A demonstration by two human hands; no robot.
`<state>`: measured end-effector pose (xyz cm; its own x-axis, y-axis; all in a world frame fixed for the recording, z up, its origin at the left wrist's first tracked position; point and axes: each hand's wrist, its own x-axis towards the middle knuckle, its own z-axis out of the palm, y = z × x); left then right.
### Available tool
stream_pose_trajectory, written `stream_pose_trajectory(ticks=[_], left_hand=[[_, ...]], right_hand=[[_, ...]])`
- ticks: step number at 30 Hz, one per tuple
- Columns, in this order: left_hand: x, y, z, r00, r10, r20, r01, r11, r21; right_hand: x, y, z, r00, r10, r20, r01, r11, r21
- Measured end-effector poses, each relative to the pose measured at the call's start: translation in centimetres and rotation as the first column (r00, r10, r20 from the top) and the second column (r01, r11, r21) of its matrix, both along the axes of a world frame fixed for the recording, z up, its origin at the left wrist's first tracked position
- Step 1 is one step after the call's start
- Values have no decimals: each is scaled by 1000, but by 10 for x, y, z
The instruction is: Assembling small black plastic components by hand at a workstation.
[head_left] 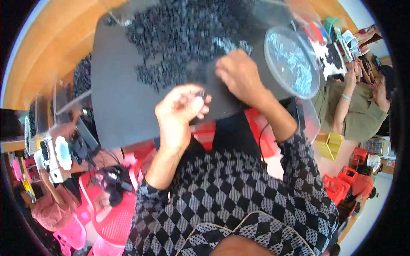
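Observation:
My left hand (pixel 177 104), palm partly up, pinches a small black piece (pixel 202 94) between thumb and fingers above the near part of the dark table. To its right is my right hand (pixel 242 77), slightly blurred, its fingers curled together. Whatever those fingers hold, if anything, is hidden. Just beyond the right hand lies a small group of pale blue, shiny pieces (pixel 226 44). A broad heap of small black pieces (pixel 171 38) spreads over the far part of the table, reaching toward my left hand.
A clear round tub (pixel 268 55) with many pale blue small pieces stands at the table's right edge. The dark tabletop (pixel 115 94) ends close before me. Clear bins (pixel 64 109) stand at left, near a pink chair (pixel 115 222). A co-worker in olive (pixel 363 115) sits at right.

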<state>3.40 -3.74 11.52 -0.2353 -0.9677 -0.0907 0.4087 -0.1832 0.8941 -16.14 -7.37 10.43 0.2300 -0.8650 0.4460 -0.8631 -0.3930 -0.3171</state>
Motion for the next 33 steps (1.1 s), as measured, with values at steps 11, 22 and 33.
stream_pose_trajectory(ticks=[11, 22, 33], left_hand=[[-19, 16, -19, 941, 233, 247, -171, 953, -250], [-37, 12, -27, 886, 408, 219, -295, 862, -412], [-19, 15, -15, 963, 235, 130, -208, 959, -194]], right_hand=[[32, 58, 28, 944, 151, 294, -142, 989, -51], [39, 58, 17, 821, 100, 563, -110, 994, -16], [40, 67, 31, 784, -104, 612, -60, 969, 242]])
